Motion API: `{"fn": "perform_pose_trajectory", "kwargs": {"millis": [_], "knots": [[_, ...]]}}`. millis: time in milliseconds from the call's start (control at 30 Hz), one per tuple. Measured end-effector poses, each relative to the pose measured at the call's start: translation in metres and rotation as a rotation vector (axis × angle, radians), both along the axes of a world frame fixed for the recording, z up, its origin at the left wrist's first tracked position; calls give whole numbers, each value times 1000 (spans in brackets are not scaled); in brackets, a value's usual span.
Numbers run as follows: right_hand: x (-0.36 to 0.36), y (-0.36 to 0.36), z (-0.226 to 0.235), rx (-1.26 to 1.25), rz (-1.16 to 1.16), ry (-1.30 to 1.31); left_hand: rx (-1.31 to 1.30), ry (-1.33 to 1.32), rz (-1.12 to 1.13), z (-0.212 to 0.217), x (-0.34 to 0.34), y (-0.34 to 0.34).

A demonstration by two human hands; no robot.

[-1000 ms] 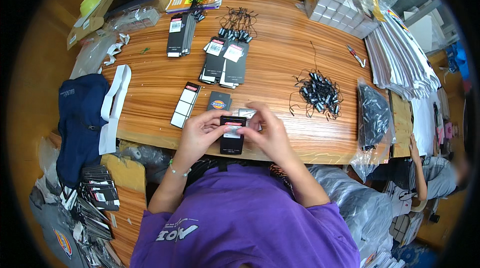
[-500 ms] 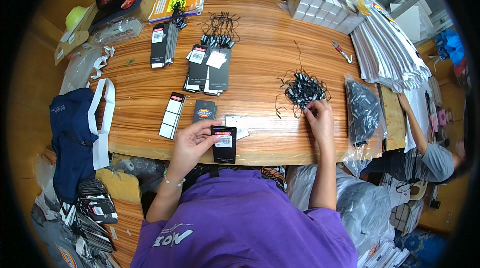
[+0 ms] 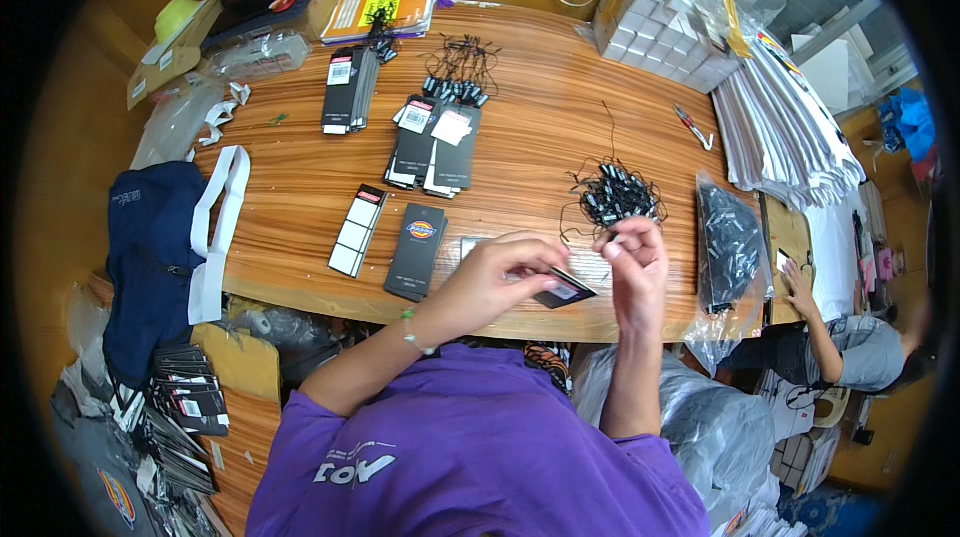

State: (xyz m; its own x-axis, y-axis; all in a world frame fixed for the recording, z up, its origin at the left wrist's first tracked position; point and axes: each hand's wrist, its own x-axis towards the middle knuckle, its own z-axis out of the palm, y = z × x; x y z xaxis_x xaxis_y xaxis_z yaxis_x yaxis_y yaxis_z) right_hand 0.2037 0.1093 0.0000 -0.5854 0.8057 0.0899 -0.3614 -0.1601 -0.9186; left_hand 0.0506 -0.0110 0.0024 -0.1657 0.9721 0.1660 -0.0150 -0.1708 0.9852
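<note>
One flat black card (image 3: 570,291), clamped between left hand (image 3: 503,272) thumb and fingers, nearside of tangled cord heap (image 3: 618,193). Right hand (image 3: 636,262) fingertips together beside heap; contents unclear.

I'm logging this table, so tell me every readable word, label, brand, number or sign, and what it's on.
I won't quote wording or brands, only locate them.
Dark gray hang tag: colored oval logo; print below too small.
Label strip: red heading, too small.
Yellow paper: bold dark characters.
Navy cloth: pale lettering.
Purple shirt: white lettering; smaller line unreadable.
Black tag in left hand: too tilted to read.
</note>
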Motion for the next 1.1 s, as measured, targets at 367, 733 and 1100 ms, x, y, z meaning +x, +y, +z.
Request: {"fn": "perform_pose_trajectory", "kwargs": {"millis": [367,733,1100], "knots": [[-14,16,-13,-211,-46,176,-177,155,21,-22,2,1],[-6,35,9,-419,118,451,-90,72,228,-14,-18,0],[-43,-35,12,601,-118,-330,10,126,425,0,-28,-1]]}}
